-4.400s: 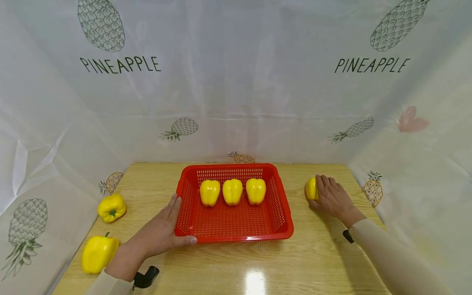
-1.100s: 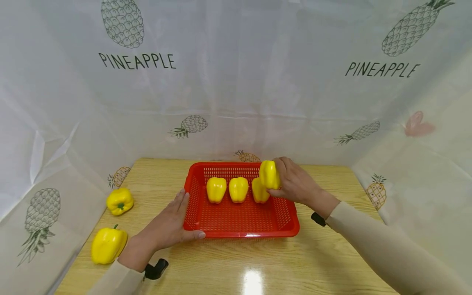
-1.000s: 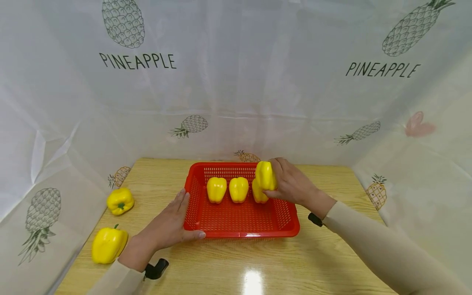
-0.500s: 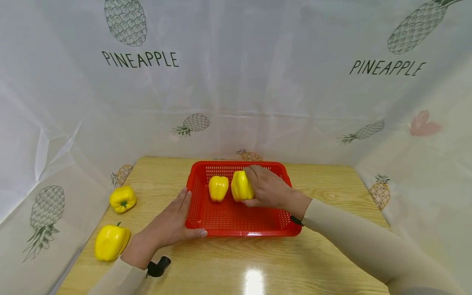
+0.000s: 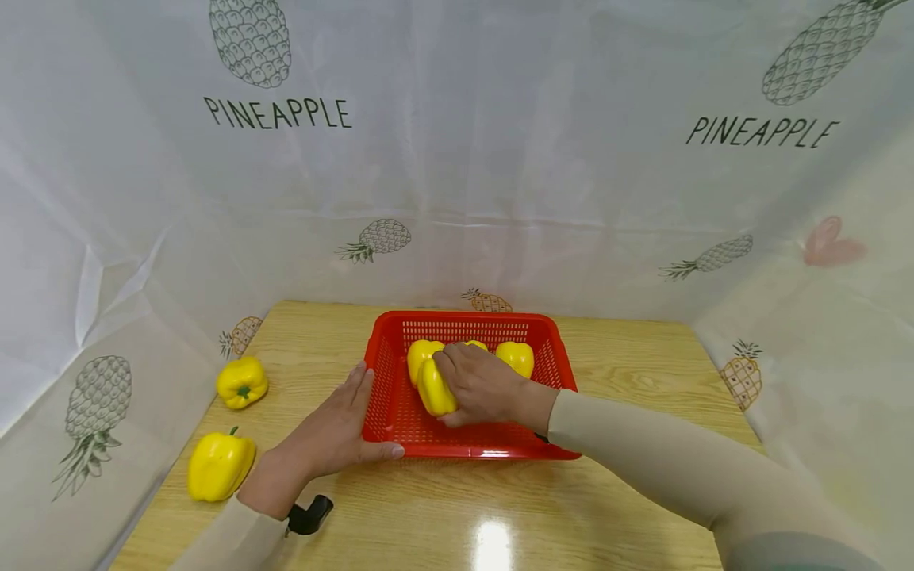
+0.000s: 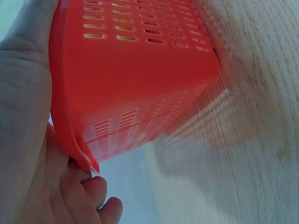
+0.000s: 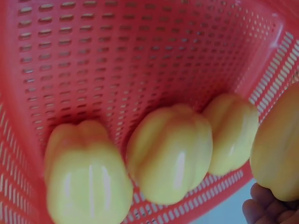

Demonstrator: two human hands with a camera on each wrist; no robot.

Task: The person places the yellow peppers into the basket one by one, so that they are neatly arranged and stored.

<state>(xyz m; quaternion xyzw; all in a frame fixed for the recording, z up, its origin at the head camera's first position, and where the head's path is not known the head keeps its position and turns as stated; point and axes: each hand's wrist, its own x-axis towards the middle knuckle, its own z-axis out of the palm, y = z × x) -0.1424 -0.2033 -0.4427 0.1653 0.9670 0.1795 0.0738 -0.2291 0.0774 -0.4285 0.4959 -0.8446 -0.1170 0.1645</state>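
Observation:
My right hand (image 5: pixel 481 385) grips a yellow bell pepper (image 5: pixel 434 388) inside the red plastic basket (image 5: pixel 471 453), in front of the back row. In the right wrist view this bell pepper (image 7: pixel 282 144) is at the right edge, above curled fingers (image 7: pixel 268 207). Three more bell peppers stand in the row: a left one (image 5: pixel 423 349), partly covered, a middle one mostly hidden by my hand, and a right one (image 5: pixel 516 357). My left hand (image 5: pixel 332 432) holds the basket's near left corner, thumb on the front rim, fingers along the left side; some fingertips (image 6: pixel 110 207) curl beside the rim.
Two loose yellow bell peppers lie on the wooden table (image 5: pixel 621 484), left of the basket: one farther back (image 5: pixel 241 382), one nearer (image 5: pixel 220 466), close to my left forearm. A white curtain (image 5: pixel 500 159) printed with pineapples hangs at the back and sides.
My right hand has carried a bell pepper from the table's right side over the basket, then leftward and down into its front left part. My left hand stays at the corner.

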